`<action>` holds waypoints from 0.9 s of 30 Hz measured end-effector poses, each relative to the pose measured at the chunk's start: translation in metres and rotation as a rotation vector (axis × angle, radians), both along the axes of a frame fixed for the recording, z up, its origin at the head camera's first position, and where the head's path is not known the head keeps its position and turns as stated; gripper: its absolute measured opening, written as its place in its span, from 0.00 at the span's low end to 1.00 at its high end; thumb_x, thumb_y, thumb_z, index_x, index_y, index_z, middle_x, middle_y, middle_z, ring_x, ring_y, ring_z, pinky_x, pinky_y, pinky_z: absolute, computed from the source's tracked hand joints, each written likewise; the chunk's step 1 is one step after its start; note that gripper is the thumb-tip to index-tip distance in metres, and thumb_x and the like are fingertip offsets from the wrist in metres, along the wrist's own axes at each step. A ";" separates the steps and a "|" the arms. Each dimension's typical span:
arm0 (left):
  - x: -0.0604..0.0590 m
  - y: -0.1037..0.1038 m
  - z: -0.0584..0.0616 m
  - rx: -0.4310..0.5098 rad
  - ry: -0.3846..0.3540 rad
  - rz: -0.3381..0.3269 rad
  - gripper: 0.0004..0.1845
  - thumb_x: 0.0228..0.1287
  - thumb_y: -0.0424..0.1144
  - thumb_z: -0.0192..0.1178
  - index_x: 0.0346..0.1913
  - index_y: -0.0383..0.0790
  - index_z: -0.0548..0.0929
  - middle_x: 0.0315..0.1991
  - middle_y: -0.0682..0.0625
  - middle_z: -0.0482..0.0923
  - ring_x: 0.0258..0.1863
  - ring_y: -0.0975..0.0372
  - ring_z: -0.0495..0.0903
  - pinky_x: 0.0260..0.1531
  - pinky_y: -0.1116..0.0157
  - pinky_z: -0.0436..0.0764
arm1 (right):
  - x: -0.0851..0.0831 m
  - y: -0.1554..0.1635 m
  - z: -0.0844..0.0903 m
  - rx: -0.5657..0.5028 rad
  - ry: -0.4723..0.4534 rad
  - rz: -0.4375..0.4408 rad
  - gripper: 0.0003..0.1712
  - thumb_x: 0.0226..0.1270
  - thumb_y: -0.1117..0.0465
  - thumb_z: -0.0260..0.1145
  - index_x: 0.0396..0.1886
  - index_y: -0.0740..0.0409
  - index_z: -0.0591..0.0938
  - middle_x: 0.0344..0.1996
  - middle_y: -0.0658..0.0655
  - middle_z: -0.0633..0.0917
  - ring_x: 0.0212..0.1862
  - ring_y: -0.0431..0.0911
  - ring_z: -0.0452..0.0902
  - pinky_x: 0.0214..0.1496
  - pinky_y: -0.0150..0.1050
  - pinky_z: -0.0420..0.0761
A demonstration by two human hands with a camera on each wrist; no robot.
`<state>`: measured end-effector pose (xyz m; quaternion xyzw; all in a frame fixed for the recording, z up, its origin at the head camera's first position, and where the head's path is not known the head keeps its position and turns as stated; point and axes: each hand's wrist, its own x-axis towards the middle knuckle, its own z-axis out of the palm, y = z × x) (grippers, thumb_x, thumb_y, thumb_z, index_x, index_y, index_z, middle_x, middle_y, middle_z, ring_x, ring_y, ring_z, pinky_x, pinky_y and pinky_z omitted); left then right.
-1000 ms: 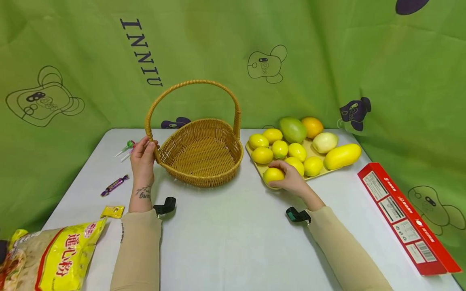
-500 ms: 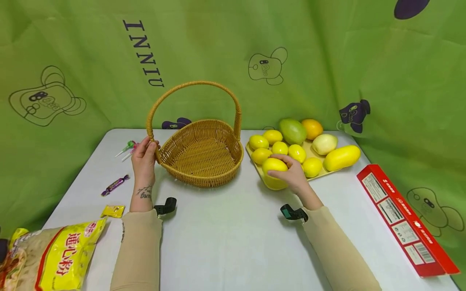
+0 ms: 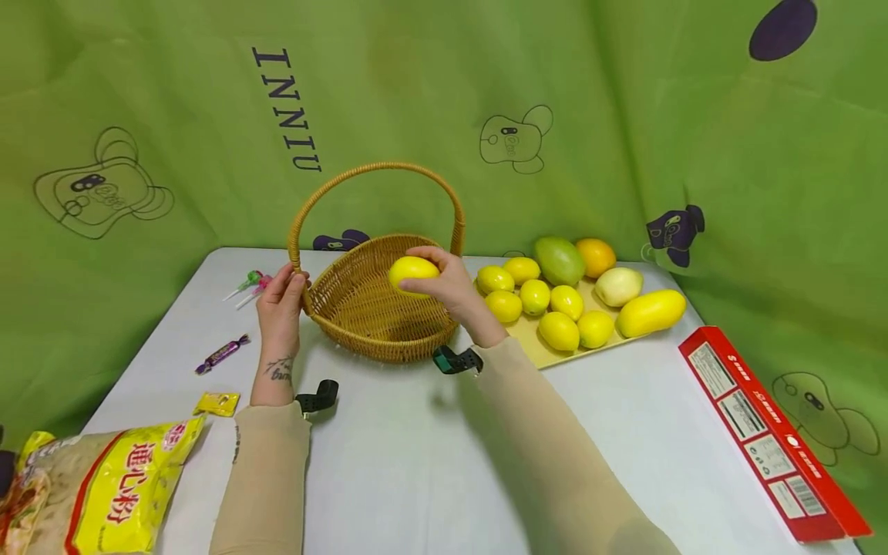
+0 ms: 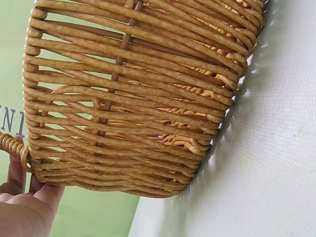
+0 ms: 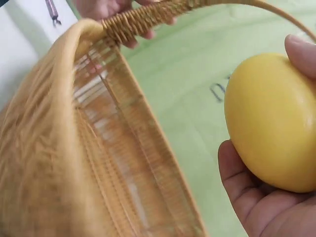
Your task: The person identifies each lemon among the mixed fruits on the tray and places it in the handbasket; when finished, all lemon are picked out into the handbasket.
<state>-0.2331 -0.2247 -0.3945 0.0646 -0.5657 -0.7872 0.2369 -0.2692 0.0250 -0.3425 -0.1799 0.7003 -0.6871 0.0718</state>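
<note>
My left hand (image 3: 280,312) grips the wicker basket (image 3: 388,351) at the left foot of its arched handle, seen also in the left wrist view, where the woven side of the basket (image 4: 128,98) fills much of the picture. Over the basket's opening, my right hand (image 3: 454,289) holds a yellow lemon (image 3: 411,274) between thumb and fingers. In the right wrist view the lemon (image 5: 271,123) sits in the fingers, apart from the blurred basket rim. On a pale yellow tray (image 3: 555,358) at the right lie several more lemons (image 3: 558,331).
The tray also bears a green mango (image 3: 559,260), an orange fruit (image 3: 595,257), a pale fruit (image 3: 619,287) and a long yellow fruit (image 3: 652,313). A red box (image 3: 773,439) lies at right. Lollipops (image 3: 253,281), wrapped candies (image 3: 220,354) and a pasta bag (image 3: 118,486) are at left.
My right hand has lifted the lemon from the tray's front left corner and carried it left, over the basket. My left hand keeps its grip on the handle.
</note>
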 end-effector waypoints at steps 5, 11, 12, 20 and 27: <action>-0.001 0.000 0.001 -0.033 -0.026 0.000 0.21 0.65 0.37 0.56 0.59 0.36 0.73 0.34 0.61 0.80 0.40 0.68 0.77 0.40 0.79 0.76 | -0.016 -0.044 0.002 0.115 -0.017 0.019 0.30 0.51 0.64 0.72 0.57 0.60 0.74 0.51 0.57 0.76 0.43 0.45 0.73 0.43 0.37 0.78; 0.001 0.002 -0.003 -0.007 -0.035 0.001 0.21 0.65 0.37 0.56 0.60 0.37 0.73 0.34 0.61 0.80 0.42 0.66 0.77 0.42 0.78 0.76 | -0.025 -0.070 -0.005 0.138 -0.062 0.050 0.30 0.52 0.62 0.72 0.56 0.57 0.74 0.51 0.56 0.76 0.45 0.46 0.74 0.45 0.37 0.79; 0.002 0.003 -0.004 -0.002 -0.039 0.003 0.21 0.65 0.37 0.56 0.60 0.36 0.73 0.34 0.61 0.80 0.42 0.66 0.77 0.42 0.78 0.76 | -0.025 -0.071 -0.007 0.137 -0.069 0.050 0.31 0.52 0.62 0.72 0.57 0.58 0.74 0.53 0.56 0.76 0.47 0.45 0.74 0.46 0.35 0.78; 0.002 0.005 -0.001 -0.001 -0.028 -0.004 0.22 0.65 0.37 0.56 0.61 0.35 0.72 0.34 0.60 0.80 0.41 0.67 0.76 0.41 0.77 0.76 | -0.013 -0.041 -0.002 0.070 0.020 0.010 0.31 0.53 0.64 0.71 0.58 0.62 0.72 0.56 0.60 0.76 0.59 0.51 0.70 0.60 0.38 0.72; 0.001 0.004 0.000 0.016 -0.002 0.008 0.17 0.63 0.36 0.58 0.55 0.41 0.78 0.33 0.60 0.81 0.39 0.68 0.78 0.38 0.78 0.76 | 0.014 0.031 -0.001 -0.060 0.070 -0.038 0.29 0.51 0.73 0.68 0.56 0.67 0.72 0.54 0.65 0.75 0.58 0.59 0.69 0.63 0.52 0.68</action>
